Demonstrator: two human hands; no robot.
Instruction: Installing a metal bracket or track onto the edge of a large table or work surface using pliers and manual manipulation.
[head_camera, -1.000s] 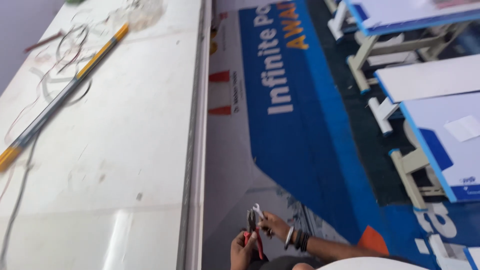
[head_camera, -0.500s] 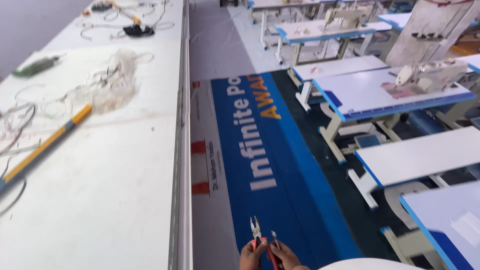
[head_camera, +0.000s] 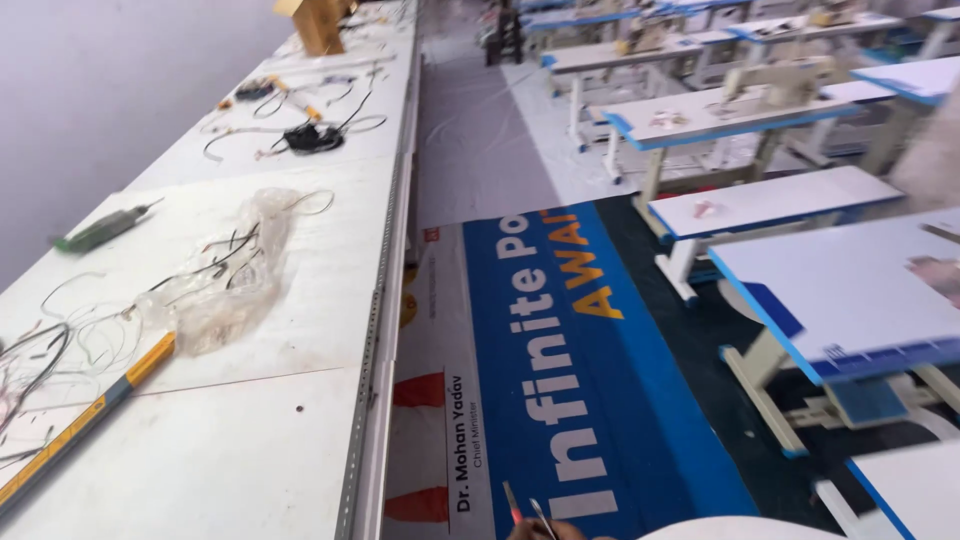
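Only the tips of red-handled pliers (head_camera: 525, 508) poke up at the bottom edge of the head view, jaws slightly apart, over the blue floor banner (head_camera: 610, 400). Just below them a sliver of my left hand (head_camera: 540, 531) shows, closed around the handles. A trace of my right hand (head_camera: 578, 534) sits beside it at the frame's edge, too cut off to read its grip. A white rounded shape (head_camera: 740, 528) lies right of the hands.
A long white workbench (head_camera: 250, 450) runs along the left with a yellow and blue bar (head_camera: 90, 420), a plastic bag of wires (head_camera: 225, 275), a green tool (head_camera: 100, 230) and a black cable coil (head_camera: 310, 137). White blue-edged tables (head_camera: 850, 290) fill the right.
The view has tilted up along the aisle, showing more of the bench and far tables. My hands and the pliers have slid down to the bottom edge, almost out of sight.
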